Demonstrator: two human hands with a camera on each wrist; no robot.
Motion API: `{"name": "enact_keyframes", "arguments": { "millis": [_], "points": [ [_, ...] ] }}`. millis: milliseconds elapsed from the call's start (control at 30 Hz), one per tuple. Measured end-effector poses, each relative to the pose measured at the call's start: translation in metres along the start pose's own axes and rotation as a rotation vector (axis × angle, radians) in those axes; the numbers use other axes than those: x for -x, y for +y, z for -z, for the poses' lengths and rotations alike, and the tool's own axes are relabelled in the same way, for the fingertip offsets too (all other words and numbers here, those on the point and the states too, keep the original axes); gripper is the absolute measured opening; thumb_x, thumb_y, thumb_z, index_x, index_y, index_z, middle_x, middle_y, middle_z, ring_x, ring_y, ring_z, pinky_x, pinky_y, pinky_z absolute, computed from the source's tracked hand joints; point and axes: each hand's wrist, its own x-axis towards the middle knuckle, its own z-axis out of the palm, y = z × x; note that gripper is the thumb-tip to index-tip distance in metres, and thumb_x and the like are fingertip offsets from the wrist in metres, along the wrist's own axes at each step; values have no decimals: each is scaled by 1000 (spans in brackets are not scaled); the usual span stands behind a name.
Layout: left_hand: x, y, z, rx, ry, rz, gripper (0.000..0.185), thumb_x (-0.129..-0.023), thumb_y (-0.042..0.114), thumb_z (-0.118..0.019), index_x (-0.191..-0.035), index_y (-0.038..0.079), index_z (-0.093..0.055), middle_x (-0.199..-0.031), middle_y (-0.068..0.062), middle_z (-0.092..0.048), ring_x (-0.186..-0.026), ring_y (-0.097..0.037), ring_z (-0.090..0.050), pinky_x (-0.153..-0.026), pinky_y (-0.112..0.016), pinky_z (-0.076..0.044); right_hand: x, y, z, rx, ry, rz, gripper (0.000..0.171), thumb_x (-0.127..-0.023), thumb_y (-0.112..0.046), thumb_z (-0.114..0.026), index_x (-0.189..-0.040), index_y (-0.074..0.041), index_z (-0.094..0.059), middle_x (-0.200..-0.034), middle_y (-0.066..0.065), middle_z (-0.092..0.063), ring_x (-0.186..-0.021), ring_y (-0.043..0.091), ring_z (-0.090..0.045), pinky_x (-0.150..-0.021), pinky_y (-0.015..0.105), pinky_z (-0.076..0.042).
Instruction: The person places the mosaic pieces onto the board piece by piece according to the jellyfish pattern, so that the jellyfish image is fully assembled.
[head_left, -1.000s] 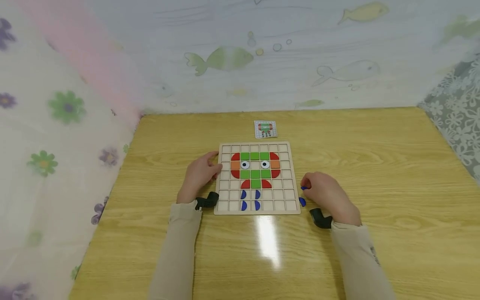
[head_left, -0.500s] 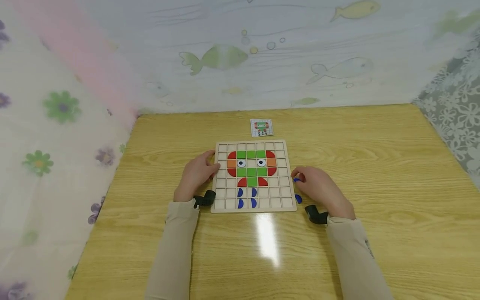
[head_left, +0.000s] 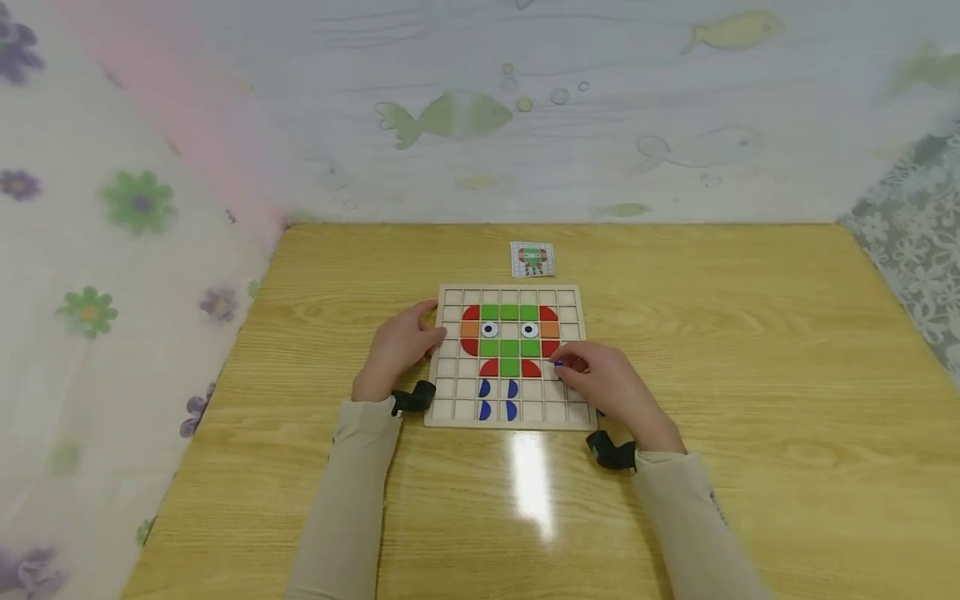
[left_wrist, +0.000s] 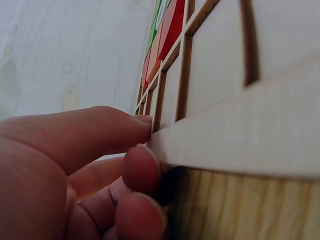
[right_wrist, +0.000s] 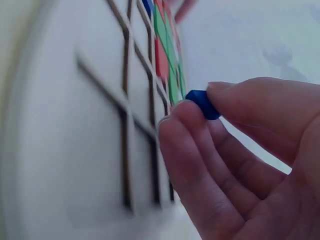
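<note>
My left hand (head_left: 396, 352) holds the left edge of a wooden grid board (head_left: 465, 410), thumb on the rim and fingertips against its side in the left wrist view. Over the board's right columns, my right hand (head_left: 617, 390) pinches a blue half-round piece (right_wrist: 204, 105) between thumb and fingertips. Green squares (head_left: 510, 348), red curved pieces (head_left: 549, 313), orange squares (head_left: 469, 330) and two eye discs (head_left: 490, 329) form a figure in the grid. Below it, several blue half-rounds (head_left: 485, 410) stand in two columns.
A small picture card (head_left: 532, 260) showing a similar figure lies behind the board on the wooden table (head_left: 712, 317). Another blue piece (head_left: 601, 412) lies at the board's right edge, mostly hidden by my right wrist. A black wrist camera (head_left: 611, 452) sits beside that wrist.
My right hand has lifted the blue half-round from the table and carried it left over the board. The left hand stays at the board's left edge; the head view has shifted slightly.
</note>
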Motion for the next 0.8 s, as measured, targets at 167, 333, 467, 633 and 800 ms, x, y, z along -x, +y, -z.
{"name": "enact_keyframes", "arguments": {
  "millis": [167, 333, 467, 633, 800],
  "points": [
    [0, 1, -5, 33, 0, -2, 56, -84, 32, -56, -136, 19, -38, -63, 2, -60, -48, -16, -52, -47, -30, -40, 2, -7, -14, -65, -45, -7, 15, -85, -24, -61, -100, -21, -64, -92, -7, -60, -80, 15, -51, -73, 31, -42],
    [1, -1, -7, 39, -13, 22, 56, -85, 33, -56, -136, 21, -37, -64, 1, -59, -47, -17, -52, -46, -30, -40, 4, -11, -22, -100, -67, -24, 14, -84, -22, -62, -97, -22, -65, -89, -8, -61, -79, 14, -52, -73, 31, -43],
    [4, -4, -5, 48, -5, 48, 57, -84, 31, -56, -137, 21, -37, -66, 0, -60, -47, -18, -52, -46, -30, -40, 1, -13, -25, -100, -61, -16, 11, -83, -21, -63, -94, -21, -66, -87, -8, -60, -77, 12, -53, -71, 30, -43],
    [3, -6, -2, 55, 5, 43, 56, -85, 32, -55, -137, 22, -37, -64, 0, -59, -48, -18, -53, -49, -31, -41, -2, -16, -26, -79, -51, -9, 10, -83, -23, -63, -92, -21, -67, -86, -9, -60, -77, 11, -53, -71, 29, -43],
    [0, -4, -2, 45, 10, 30, 55, -85, 35, -55, -136, 23, -38, -63, 1, -60, -46, -17, -52, -49, -31, -41, -2, -19, -26, -30, -29, -6, 9, -83, -25, -63, -90, -22, -68, -89, -9, -61, -79, 11, -52, -74, 31, -42]
  ]
}}
